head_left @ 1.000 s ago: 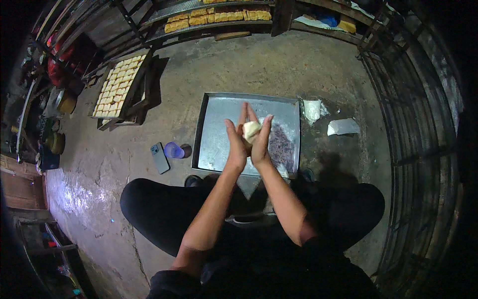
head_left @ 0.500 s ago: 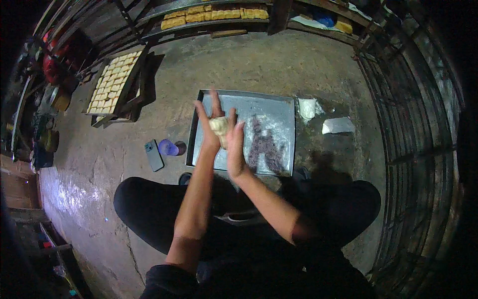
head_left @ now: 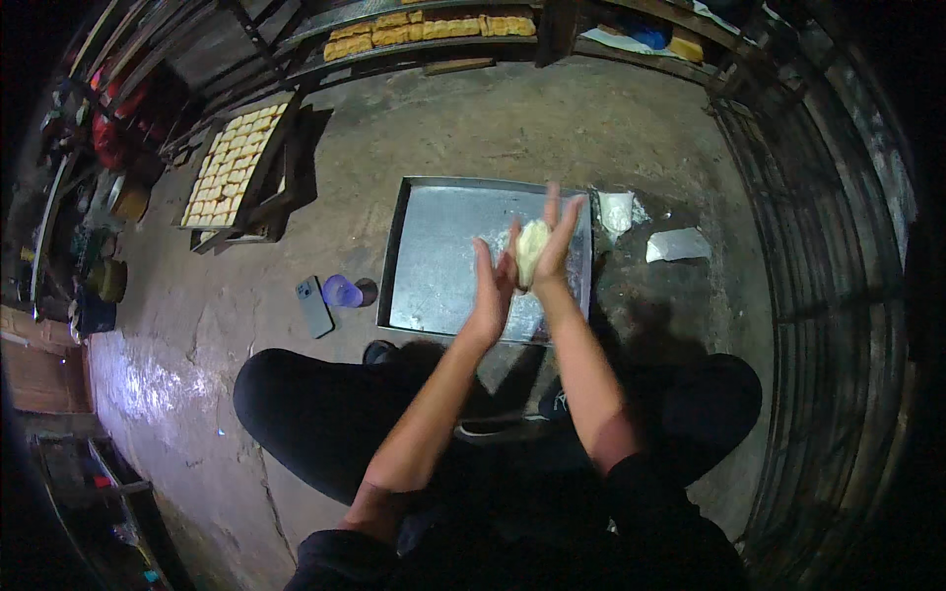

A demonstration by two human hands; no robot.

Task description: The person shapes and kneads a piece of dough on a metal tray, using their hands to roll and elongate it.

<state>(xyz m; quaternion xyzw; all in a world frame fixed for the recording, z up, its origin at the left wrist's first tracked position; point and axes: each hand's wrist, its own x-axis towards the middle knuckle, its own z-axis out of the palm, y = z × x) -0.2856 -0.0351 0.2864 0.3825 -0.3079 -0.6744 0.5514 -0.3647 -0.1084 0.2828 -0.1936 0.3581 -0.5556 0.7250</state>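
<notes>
A pale lump of dough (head_left: 531,253) is held between my two palms, above the right part of a shallow metal tray (head_left: 434,246). My left hand (head_left: 494,288) presses it from the left, fingers stretched and pointing up the picture. Against its other side lies my right hand (head_left: 555,246), its fingers also long and slightly blurred. Both forearms reach in from the lower edge. White flour shows on the tray's bottom beside the hands. Part of the tray's right side is hidden by my right hand and arm.
Right of the tray lie a white flour bag (head_left: 616,214) and a white packet (head_left: 678,244). On the left are a phone (head_left: 314,306), a purple cup (head_left: 342,291) and a tray of pale dough pieces (head_left: 235,165). Baked loaves (head_left: 431,32) line a far shelf.
Both hands have moved right across the tray with the dough between them. The tray's left part, covered before, now shows bare metal. The whole view has shifted slightly.
</notes>
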